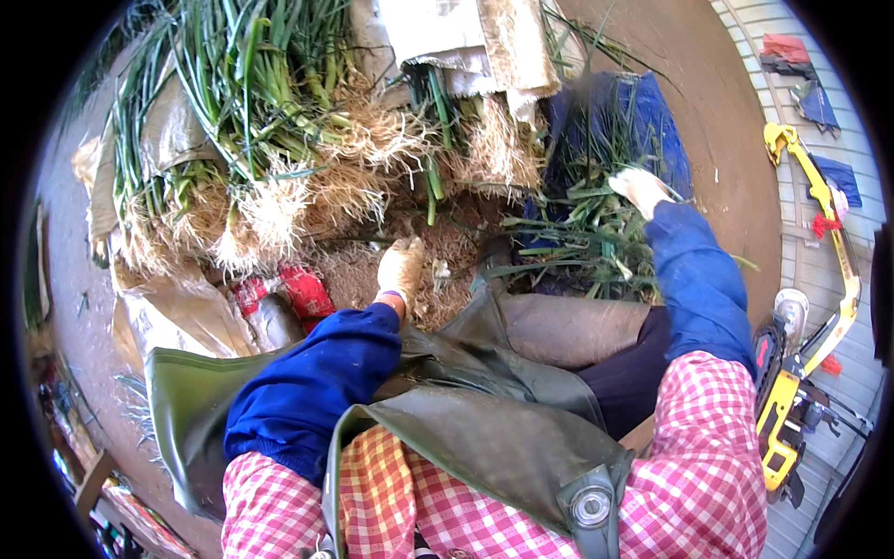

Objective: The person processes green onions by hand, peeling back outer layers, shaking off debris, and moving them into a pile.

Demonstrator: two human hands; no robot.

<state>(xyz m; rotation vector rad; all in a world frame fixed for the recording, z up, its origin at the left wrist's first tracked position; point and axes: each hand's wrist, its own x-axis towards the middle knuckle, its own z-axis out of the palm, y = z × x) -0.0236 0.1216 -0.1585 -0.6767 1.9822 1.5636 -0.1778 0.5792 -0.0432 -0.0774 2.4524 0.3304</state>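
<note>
Open floor (736, 140) along blue sheet's (665, 130) edge — right hand (641, 190) at leaves (601, 224)

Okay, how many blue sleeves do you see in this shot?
2: the left blue sleeve, just behind the left hand, and the right blue sleeve, behind the right hand near the green leaves.

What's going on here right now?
A person in a green apron is working beside a heap of green onions, their pale roots facing the person. The left hand is over the soil just below the roots; whether it holds anything is unclear. The right hand is out at the loose leaves piled by a blue sheet.
</note>
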